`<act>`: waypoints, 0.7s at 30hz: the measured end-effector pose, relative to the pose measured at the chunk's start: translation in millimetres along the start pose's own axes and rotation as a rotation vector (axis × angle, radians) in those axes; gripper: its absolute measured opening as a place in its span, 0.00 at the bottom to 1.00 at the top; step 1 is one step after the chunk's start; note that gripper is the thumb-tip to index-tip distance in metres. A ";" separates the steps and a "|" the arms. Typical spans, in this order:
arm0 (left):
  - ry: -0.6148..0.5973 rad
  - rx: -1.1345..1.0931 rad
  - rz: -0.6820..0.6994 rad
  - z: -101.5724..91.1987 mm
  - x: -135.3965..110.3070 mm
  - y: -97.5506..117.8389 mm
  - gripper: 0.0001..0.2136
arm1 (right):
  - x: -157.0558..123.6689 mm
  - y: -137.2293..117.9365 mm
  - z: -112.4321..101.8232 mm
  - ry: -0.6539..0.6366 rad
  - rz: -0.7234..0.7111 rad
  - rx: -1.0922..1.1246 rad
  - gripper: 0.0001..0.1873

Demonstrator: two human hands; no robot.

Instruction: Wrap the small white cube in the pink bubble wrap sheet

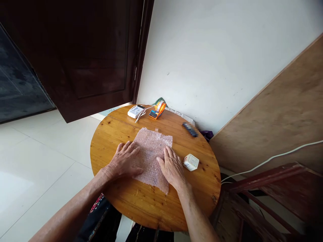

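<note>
A sheet of pinkish bubble wrap [151, 158] lies spread on the round wooden table [121, 201]. My left hand [127, 159] rests on its left edge, palm down, with the fingers spread. On the right edge my right hand [172, 164] lies flat, fingers stretched forward and thumb apart. Neither hand grips anything. Just right of my right hand sits a small cream-coloured box [191, 162] with printing on its sides. A small piece of clear tape [156, 130] appears near the wrap's far edge.
Toward the back stand an orange tape dispenser [157, 110] and a white device [136, 111] with a white cord. A dark, partly blurred object [189, 129] lies at the back right. A wall [202, 67] and a dark door [101, 60] border the table. A wooden chair [272, 198] is at right.
</note>
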State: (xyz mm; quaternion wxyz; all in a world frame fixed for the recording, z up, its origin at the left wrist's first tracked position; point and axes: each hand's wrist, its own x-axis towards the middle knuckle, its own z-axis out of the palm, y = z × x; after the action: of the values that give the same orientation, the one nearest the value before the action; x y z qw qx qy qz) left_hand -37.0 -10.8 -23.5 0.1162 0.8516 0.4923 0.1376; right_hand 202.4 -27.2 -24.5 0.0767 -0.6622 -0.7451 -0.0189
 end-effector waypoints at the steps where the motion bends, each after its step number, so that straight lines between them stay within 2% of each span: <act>1: -0.014 0.011 -0.007 -2.5 -2.8 0.7 0.39 | -0.1 -0.4 0.2 0.003 0.002 -0.010 0.30; 5: -0.035 0.068 0.011 -7.1 -9.6 18.0 0.35 | -0.2 -2.0 -1.4 0.005 0.020 -0.040 0.29; 9: -0.038 0.004 0.193 2.0 -11.6 45.1 0.30 | -0.2 -0.6 -3.8 0.035 0.007 -0.023 0.26; 11: -0.063 -0.045 0.268 6.8 -14.0 51.9 0.30 | -0.3 0.4 -4.1 0.048 0.001 -0.010 0.24; 16: -0.118 -0.119 0.298 -0.8 -20.5 45.5 0.32 | -0.2 0.9 -3.3 0.071 0.005 0.004 0.21; 19: -0.126 -0.162 0.285 -12.3 -15.2 43.5 0.20 | 0.0 0.7 -3.5 0.070 0.011 0.011 0.20; 21: -0.051 -0.166 0.219 -14.7 -7.3 47.3 0.14 | -0.1 0.5 -4.3 0.069 0.014 0.013 0.20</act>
State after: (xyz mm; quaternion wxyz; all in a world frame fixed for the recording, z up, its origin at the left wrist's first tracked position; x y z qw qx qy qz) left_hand -7.5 -39.3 5.2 0.1827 0.8910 0.3801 0.1681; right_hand 203.4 -27.8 -20.3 0.1066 -0.6659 -0.7375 -0.0364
